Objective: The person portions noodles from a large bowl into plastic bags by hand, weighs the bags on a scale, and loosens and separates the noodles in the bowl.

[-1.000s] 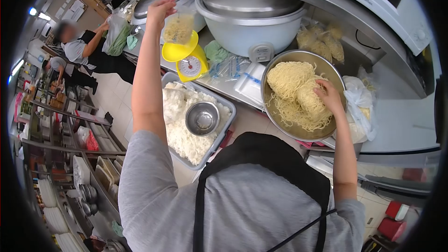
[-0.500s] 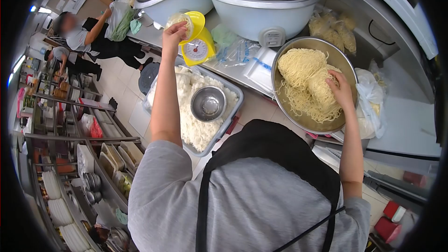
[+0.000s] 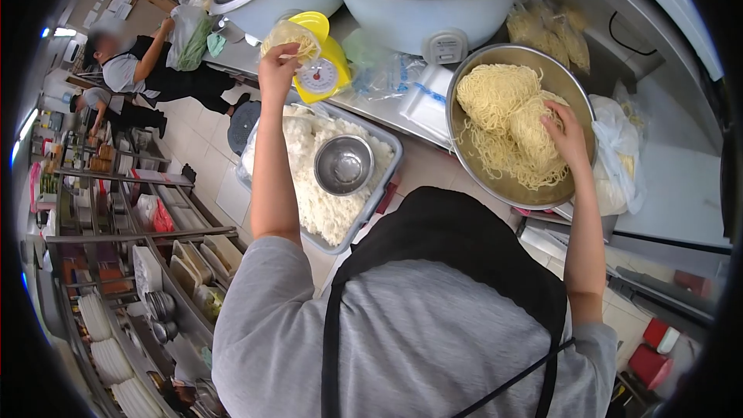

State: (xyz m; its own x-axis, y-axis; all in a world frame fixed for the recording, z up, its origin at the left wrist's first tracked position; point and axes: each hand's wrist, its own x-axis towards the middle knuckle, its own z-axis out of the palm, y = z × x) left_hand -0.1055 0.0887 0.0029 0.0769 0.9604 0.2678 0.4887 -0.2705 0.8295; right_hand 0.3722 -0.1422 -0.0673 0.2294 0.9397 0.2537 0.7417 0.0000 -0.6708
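The left hand (image 3: 279, 73) pinches a thin, clear plastic bag (image 3: 298, 37) with pale yellow noodle strands inside, at the round pan of a yellow dial scale (image 3: 321, 79); bag and fingers partly hide the pan, and whether the bag rests on it is unclear. Below, fluffy white rice (image 3: 309, 205) fills a grey plastic tub (image 3: 397, 156), a shiny steel bowl (image 3: 341, 164) sitting on it. Crinkled plastic wrap (image 3: 387, 77) and a pale blue rice cooker (image 3: 406, 11) follow. Then a wide metal basin (image 3: 561, 81) holds thin, tangled noodles (image 3: 495, 93) in rounded mounds. The right hand (image 3: 566, 135) lies on the nearer mound, fingers curved; whether they grip strands cannot be told. Behind are bagged noodles (image 3: 542, 37); rightmost, a knotted white bag (image 3: 617, 135)
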